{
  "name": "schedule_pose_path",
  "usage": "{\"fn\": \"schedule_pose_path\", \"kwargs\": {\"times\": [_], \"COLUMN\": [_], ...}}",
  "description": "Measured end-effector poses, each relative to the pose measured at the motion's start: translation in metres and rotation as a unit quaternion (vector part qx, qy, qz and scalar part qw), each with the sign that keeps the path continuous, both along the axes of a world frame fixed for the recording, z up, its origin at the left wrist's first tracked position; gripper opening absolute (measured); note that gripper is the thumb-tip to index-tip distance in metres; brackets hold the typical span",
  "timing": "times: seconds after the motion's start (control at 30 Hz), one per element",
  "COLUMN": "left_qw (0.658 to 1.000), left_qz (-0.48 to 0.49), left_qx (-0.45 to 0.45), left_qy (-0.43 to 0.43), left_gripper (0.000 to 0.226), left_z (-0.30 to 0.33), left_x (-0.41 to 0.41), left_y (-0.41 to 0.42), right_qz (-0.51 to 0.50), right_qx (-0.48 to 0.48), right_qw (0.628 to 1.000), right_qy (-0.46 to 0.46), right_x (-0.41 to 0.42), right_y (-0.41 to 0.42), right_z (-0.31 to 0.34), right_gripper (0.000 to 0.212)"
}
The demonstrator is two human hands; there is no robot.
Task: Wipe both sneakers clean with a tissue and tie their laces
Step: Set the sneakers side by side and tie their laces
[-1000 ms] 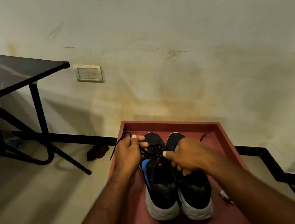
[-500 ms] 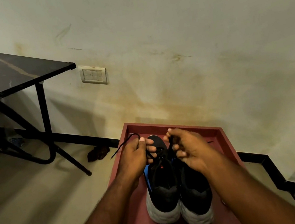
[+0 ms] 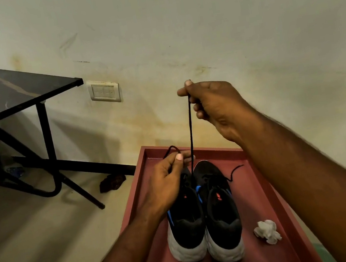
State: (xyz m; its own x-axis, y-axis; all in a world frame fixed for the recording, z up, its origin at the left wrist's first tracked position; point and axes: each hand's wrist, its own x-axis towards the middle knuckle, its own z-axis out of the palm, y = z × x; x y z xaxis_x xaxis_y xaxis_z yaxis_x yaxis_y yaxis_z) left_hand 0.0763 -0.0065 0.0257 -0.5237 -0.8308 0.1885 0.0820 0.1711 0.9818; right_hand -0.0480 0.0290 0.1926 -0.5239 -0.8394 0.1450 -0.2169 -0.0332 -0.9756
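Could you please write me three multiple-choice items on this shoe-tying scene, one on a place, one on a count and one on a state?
1. Where does the crumpled white tissue lie?
A. On the dark-red tray, right of the sneakers
B. On the black folding table
C. Inside a sneaker

2. How many black sneakers with white soles stand on the tray?
A. One
B. Two
C. Three

3. What is the right hand doing?
A. Resting flat on the tray
B. Holding the tissue
C. Pinching a black lace pulled up taut

Answers:
1 A: the tissue sits on the tray floor beside the right sneaker.
2 B: the left sneaker and the right one stand side by side.
3 C: thumb and forefinger pinch the lace's top end high above the shoes, while the left hand holds the other lace end low.
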Motion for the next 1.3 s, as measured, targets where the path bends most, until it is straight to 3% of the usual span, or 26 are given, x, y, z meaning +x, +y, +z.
{"fn": "schedule_pose_path", "kwargs": {"times": [0.17, 0.27, 0.4, 0.43, 0.53, 0.57, 0.63, 0.77, 0.8, 0.87, 0.9, 0.97, 1.03, 1.1, 1.2, 1.27, 1.3], "left_qw": [0.999, 0.998, 0.997, 0.997, 0.997, 0.996, 0.995, 0.989, 0.99, 0.995, 0.99, 0.975, 0.98, 0.994, 0.998, 0.998, 0.997], "left_qz": [-0.034, -0.019, 0.006, 0.006, -0.019, -0.032, -0.05, 0.094, 0.092, -0.017, -0.083, -0.142, -0.133, -0.091, -0.04, -0.041, -0.048], "left_qx": [-0.011, -0.014, -0.028, -0.023, -0.008, -0.008, -0.025, -0.096, -0.095, -0.097, -0.096, -0.113, -0.115, -0.061, -0.024, -0.025, -0.018], "left_qy": [0.028, 0.057, 0.072, 0.077, 0.078, 0.078, 0.084, 0.06, 0.05, -0.013, -0.067, -0.13, -0.094, -0.029, 0.03, 0.05, 0.063], "left_gripper": [0.029, 0.03, 0.034, 0.034, 0.034, 0.034, 0.035, 0.054, 0.062, 0.075, 0.075, 0.054, 0.039, 0.037, 0.038, 0.038, 0.037], "left_z": [0.03, 0.058, 0.113, 0.127, 0.159, 0.168, 0.183, 0.171, 0.155, 0.109, 0.084, 0.042, 0.022, 0.025, 0.057, 0.081, 0.091], "left_x": [-0.02, -0.03, -0.033, -0.034, -0.04, -0.042, -0.042, -0.026, -0.019, -0.012, -0.012, -0.018, -0.024, -0.025, -0.023, -0.022, -0.024], "left_y": [0.005, -0.001, -0.013, -0.016, -0.018, -0.016, -0.011, -0.022, -0.023, -0.015, -0.006, 0.008, 0.013, 0.009, -0.003, -0.009, -0.011], "right_qz": [0.022, -0.038, -0.146, -0.113, 0.074, 0.118, 0.132, 0.088, 0.077, 0.062, 0.058, 0.046, -0.014, -0.119, -0.263, -0.261, -0.226], "right_qx": [-0.062, -0.103, 0.006, 0.052, 0.189, 0.191, 0.137, 0.013, -0.016, -0.056, -0.07, -0.112, -0.175, -0.216, -0.116, 0.008, 0.05], "right_qw": [0.997, 0.992, 0.989, 0.992, 0.979, 0.973, 0.975, 0.996, 0.997, 0.996, 0.994, 0.988, 0.977, 0.96, 0.956, 0.965, 0.972], "right_qy": [-0.042, -0.054, 0.025, 0.018, 0.032, 0.062, 0.118, 0.022, -0.001, -0.038, -0.059, -0.1, -0.122, -0.13, -0.062, 0.02, 0.038], "right_x": [0.008, -0.003, -0.025, -0.024, -0.001, 0.009, 0.022, 0.019, 0.013, 0.004, 0.002, -0.002, -0.014, -0.036, -0.067, -0.067, -0.06], "right_y": [-0.006, -0.004, 0.008, 0.013, 0.03, 0.031, 0.03, 0.022, 0.02, 0.017, 0.015, 0.013, 0.013, 0.015, 0.021, 0.027, 0.029], "right_z": [0.018, 0.023, -0.017, -0.034, -0.077, -0.084, -0.083, -0.047, -0.034, -0.01, 0.001, 0.023, 0.044, 0.051, 0.018, -0.029, -0.054], "right_gripper": [0.021, 0.013, 0.01, 0.008, 0.038, 0.03, 0.026, 0.039, 0.039, 0.039, 0.038, 0.037, 0.038, 0.036, 0.022, 0.007, 0.015]}}
